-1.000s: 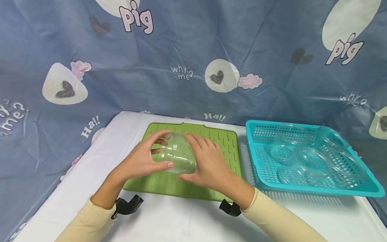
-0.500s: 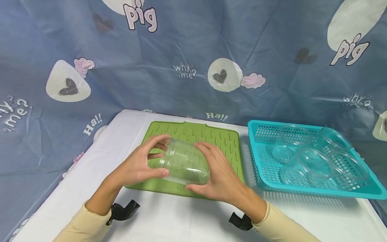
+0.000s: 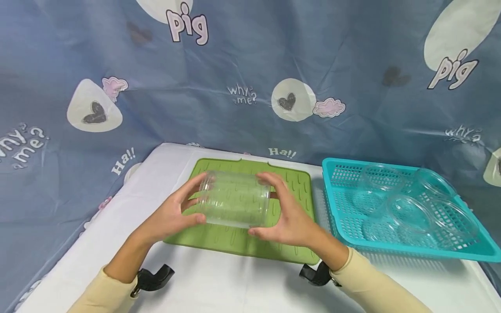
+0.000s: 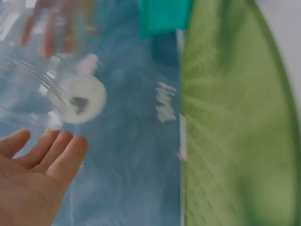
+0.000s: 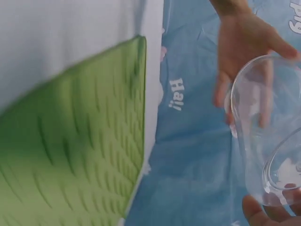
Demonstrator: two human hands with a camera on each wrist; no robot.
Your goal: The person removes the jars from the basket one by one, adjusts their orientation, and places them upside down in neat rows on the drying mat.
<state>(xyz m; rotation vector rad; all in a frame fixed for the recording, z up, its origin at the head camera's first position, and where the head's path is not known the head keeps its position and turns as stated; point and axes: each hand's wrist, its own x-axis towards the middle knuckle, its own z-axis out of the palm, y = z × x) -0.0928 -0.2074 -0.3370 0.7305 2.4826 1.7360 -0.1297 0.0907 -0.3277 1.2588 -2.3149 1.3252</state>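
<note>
Lying nearly level on its side, the clear jar (image 3: 234,201) is held between both hands, aloft over the green mat (image 3: 235,243) on the white-covered bench (image 3: 223,287). Half a second ago its right end dipped toward the near side; that slope is now largely gone. Finding: the piece is judged to be in mid-handling, not yet set down.

The left hand (image 3: 168,216) grasps the ringed left end; the right hand (image 3: 291,222) grasps the right end, thumb on the near side.

Condition: transparent, colourless, cylindrical, highlights along the wall; no crack discernible, though the wrist views are partly blurred. Contents: none visible. Which end is open cannot be confirmed.
</note>
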